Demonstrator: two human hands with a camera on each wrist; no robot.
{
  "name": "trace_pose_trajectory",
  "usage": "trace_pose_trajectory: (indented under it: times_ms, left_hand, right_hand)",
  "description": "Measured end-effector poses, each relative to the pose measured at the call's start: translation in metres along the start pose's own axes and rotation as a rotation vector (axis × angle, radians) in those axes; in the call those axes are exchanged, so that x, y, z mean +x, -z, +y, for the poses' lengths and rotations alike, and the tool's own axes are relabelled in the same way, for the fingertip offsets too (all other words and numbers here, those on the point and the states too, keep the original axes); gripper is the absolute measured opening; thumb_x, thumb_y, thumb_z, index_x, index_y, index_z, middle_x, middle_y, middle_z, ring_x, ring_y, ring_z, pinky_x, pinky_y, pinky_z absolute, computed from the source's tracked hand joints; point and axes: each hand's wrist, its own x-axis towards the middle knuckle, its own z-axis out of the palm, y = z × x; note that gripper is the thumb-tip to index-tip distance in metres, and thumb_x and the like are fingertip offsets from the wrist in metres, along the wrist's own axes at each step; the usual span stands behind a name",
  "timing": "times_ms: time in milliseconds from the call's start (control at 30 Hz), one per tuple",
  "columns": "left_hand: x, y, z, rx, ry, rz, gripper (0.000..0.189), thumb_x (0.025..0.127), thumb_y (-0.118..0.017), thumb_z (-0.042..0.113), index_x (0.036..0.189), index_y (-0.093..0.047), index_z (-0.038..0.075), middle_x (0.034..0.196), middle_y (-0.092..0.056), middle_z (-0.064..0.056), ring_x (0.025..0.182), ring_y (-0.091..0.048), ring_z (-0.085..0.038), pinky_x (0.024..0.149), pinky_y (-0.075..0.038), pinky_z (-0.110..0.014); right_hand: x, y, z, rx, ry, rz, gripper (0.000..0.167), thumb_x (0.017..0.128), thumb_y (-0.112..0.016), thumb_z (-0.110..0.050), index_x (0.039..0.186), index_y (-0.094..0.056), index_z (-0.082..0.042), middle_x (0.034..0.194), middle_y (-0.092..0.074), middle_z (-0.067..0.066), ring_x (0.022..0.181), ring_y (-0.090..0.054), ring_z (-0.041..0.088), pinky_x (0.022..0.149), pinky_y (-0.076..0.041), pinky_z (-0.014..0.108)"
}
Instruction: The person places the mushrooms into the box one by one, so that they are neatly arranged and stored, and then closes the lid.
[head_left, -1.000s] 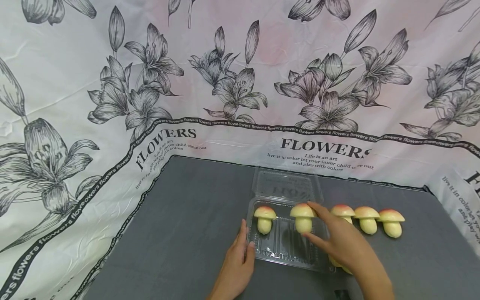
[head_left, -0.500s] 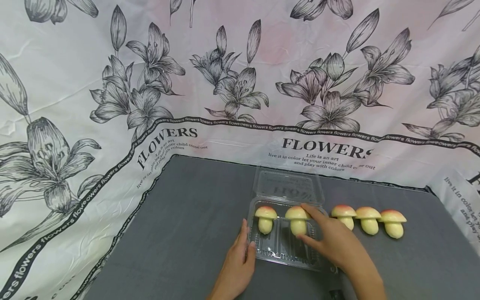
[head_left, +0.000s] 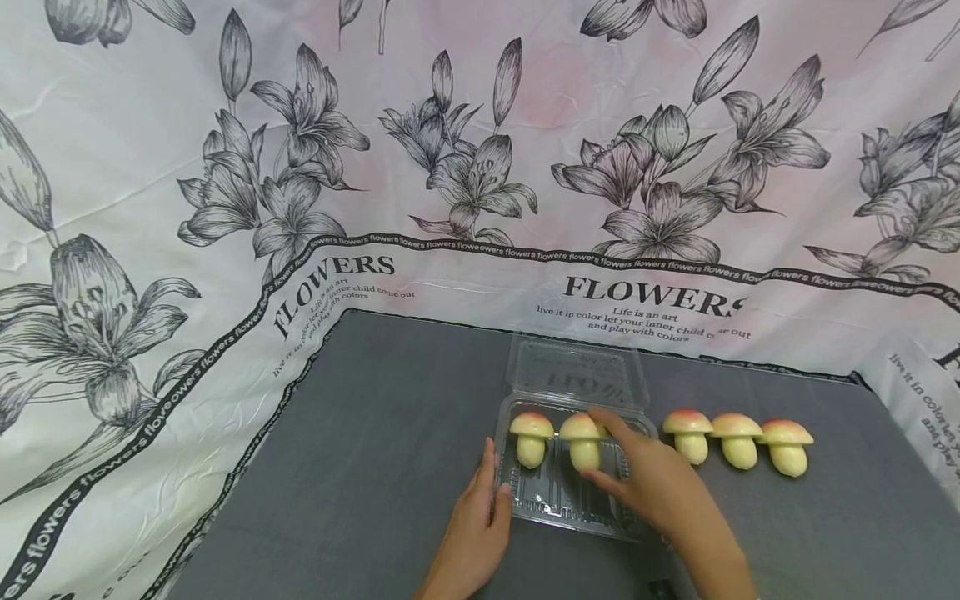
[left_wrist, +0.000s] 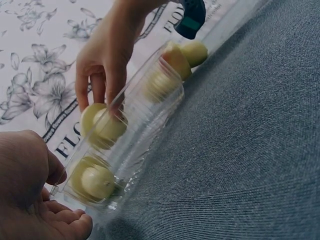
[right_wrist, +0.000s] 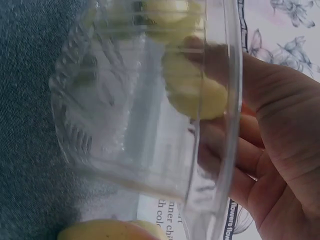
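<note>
A hinged clear plastic container [head_left: 577, 515] lies on the table with its lid raised at the back. My left hand [head_left: 472, 517] holds its left edge, the thumb and fingers at the rim [left_wrist: 59, 186]. One pale yellow mushroom [head_left: 531, 450] with a red-tinged cap sits in the left part of the container. Just right of it, my right hand [head_left: 652, 475] grips a second such mushroom [head_left: 583, 454] between thumb and fingers, inside the container. In the right wrist view the clear wall partly covers this mushroom [right_wrist: 192, 92] and the fingertips.
Three similar mushrooms [head_left: 738, 446] stand in a row on the grey tabletop [head_left: 360, 467], right of the container. The transparent lid [head_left: 577, 371] leans toward the flower-printed cloth [head_left: 480, 292] behind. A dark band [left_wrist: 192, 20] is on the right wrist.
My right hand has moved left with the gripped mushroom, bringing it closer to the first mushroom. My left hand has stayed at the container's left edge.
</note>
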Motion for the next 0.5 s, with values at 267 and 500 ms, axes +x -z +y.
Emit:
trace_pose_trajectory:
  times_ms: [267,500]
  left_hand:
    - [0.000,0.000,0.000,0.008,0.000,0.016,0.066,0.113,-0.049,0.019,0.171,-0.017,0.012,0.165,-0.042,-0.017,0.152,-0.039,-0.033,0.121,-0.032,-0.061]
    - [0.000,0.000,0.000,0.007,0.007,0.011,0.066,0.113,-0.049,0.020,0.171,-0.017,0.013,0.166,-0.041,-0.016,0.153,-0.038,-0.032,0.121,-0.032,-0.061]
  right_hand:
    - [0.000,-0.008,-0.004,-0.039,-0.002,0.041,0.082,0.085,-0.091,-0.038,0.154,-0.052,-0.019,0.050,-0.039,-0.011,0.045,-0.039,0.006,0.046,-0.037,0.029]
    - [-0.001,-0.017,-0.005,-0.064,0.025,0.117,0.082,0.081,-0.094,-0.037,0.150,-0.056,-0.016,0.052,-0.045,-0.010,0.048,-0.041,0.008,0.048,-0.042,0.036]
